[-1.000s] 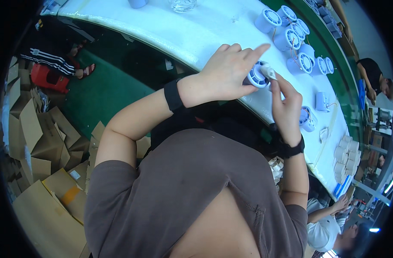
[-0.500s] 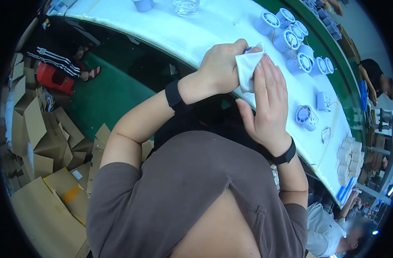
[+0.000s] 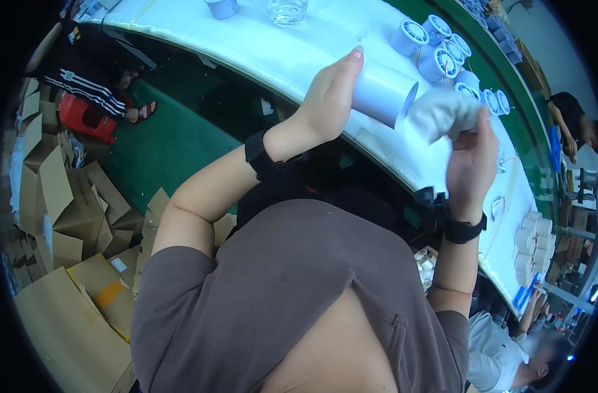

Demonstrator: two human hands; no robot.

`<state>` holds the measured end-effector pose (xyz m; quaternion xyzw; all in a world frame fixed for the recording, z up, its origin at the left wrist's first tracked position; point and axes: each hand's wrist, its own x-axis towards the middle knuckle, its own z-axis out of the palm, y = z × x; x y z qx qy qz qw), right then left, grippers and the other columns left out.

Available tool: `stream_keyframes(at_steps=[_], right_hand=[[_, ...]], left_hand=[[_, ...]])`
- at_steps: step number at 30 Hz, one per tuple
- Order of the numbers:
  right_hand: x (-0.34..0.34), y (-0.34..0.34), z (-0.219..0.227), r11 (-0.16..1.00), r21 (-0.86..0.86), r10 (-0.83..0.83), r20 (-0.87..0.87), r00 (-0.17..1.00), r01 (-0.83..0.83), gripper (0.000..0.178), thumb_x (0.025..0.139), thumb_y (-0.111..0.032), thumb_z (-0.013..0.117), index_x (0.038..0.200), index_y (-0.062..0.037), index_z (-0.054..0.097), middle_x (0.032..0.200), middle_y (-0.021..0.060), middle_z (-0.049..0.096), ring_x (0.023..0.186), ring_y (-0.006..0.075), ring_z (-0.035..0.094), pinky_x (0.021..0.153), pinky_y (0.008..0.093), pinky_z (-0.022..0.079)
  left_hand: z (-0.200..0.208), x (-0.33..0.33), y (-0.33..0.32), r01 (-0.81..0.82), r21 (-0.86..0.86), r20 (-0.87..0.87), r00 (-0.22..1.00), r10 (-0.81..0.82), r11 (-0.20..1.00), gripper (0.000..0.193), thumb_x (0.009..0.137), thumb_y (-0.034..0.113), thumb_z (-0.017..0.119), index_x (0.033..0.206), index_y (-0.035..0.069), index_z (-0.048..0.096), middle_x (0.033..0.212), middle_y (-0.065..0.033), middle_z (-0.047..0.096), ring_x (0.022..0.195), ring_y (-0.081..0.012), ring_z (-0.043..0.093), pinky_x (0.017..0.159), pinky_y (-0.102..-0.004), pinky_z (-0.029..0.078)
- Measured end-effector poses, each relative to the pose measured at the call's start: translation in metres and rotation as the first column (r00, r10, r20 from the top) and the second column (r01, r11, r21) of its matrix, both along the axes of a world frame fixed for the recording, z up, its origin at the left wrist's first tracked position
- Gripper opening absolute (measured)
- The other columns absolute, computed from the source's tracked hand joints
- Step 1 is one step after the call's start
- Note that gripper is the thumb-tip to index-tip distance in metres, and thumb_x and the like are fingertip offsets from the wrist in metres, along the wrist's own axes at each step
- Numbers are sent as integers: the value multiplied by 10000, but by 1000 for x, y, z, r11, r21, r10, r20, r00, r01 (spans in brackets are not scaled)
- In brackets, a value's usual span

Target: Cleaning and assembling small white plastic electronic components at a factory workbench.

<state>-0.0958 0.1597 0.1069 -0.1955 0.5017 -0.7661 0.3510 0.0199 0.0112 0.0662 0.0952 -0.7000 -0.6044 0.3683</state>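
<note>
My left hand (image 3: 331,98) grips a smooth pale lilac cylinder (image 3: 384,92) from its left end, over the near edge of the white table. The cylinder's right rim faces my right hand (image 3: 470,160), which is closed on a crumpled white cloth (image 3: 443,112). A small space separates the cloth from the rim. The cloth and the right fingers are slightly blurred, and the fingers of my left hand are partly hidden behind the cylinder. Beyond the cloth stand several lilac round units with vented tops (image 3: 439,63) and thin wires.
The white table (image 3: 259,46) curves across the view. A clear glass (image 3: 287,12) and a lilac cup-shaped part (image 3: 221,8) stand at its far left. White cylinders (image 3: 533,245) are grouped at right. Cardboard boxes (image 3: 76,203) lie at left; other people are around the table.
My hands have moved apart. The right hand has drawn the cloth away to the right, and the cylinder, mostly covered before, now shows lengthwise in my left hand.
</note>
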Motion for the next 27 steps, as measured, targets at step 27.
stream_keyframes(at_steps=[27], right_hand=[[15,-8,1,899,402,414,-652,635,-173,193,807,-45,400,946,48,496,776,142,580,621,195,581,565,265,460]], left_hand=[[17,16,6,287,462,232,874,-427,839,497,794,488,396,917,10,457,700,-141,507,600,-235,524,545,-305,412]])
